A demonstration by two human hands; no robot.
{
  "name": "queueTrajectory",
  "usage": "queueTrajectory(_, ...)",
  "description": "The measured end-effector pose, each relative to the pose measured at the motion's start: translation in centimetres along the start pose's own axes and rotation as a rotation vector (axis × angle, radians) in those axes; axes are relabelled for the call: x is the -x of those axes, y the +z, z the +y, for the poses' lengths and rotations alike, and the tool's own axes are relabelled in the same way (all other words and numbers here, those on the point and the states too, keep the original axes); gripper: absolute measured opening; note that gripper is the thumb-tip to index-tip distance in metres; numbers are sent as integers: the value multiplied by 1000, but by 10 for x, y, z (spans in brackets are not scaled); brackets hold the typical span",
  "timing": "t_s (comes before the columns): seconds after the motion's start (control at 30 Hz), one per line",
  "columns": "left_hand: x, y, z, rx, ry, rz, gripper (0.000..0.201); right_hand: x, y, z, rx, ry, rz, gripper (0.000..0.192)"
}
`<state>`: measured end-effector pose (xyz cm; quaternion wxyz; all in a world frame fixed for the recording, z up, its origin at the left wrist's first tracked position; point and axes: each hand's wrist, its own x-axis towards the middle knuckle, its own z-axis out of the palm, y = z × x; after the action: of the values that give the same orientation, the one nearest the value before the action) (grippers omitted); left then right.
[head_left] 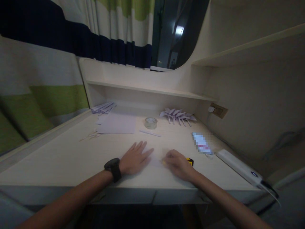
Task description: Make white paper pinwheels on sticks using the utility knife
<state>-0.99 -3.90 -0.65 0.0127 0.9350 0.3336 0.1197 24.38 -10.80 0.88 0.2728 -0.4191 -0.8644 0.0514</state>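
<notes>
Left hand is lying flat, fingers spread, grip open, on the surface at lower centre. Right hand is pinching a pale paper just beside it.

Black watch, striped navy-green-white curtain, lilac paper.

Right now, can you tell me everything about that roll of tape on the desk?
The roll of tape is a small ring that looks like clear plastic, with a hollow middle. It lies flat on the pale desk, toward the back, under the low shelf. A white sheet of paper lies to its left, a heap of folded paper shapes to its right. Nothing appears to touch it; both hands are nearer the front edge.
</notes>
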Motion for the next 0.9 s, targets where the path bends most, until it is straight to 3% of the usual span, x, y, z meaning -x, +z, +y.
queueTrajectory(0.53,0,2,-1,-20,5,4,52,-1,-5,7,-66,-17,-70,17)
queueTrajectory(0.73,1,1,0,-6,-3,0,53,1,-21,6,-152,-22,-169,17)
queueTrajectory(0.9,2,1,1,19,-20,15,53,6,-37,11,-181,82,-256,17)
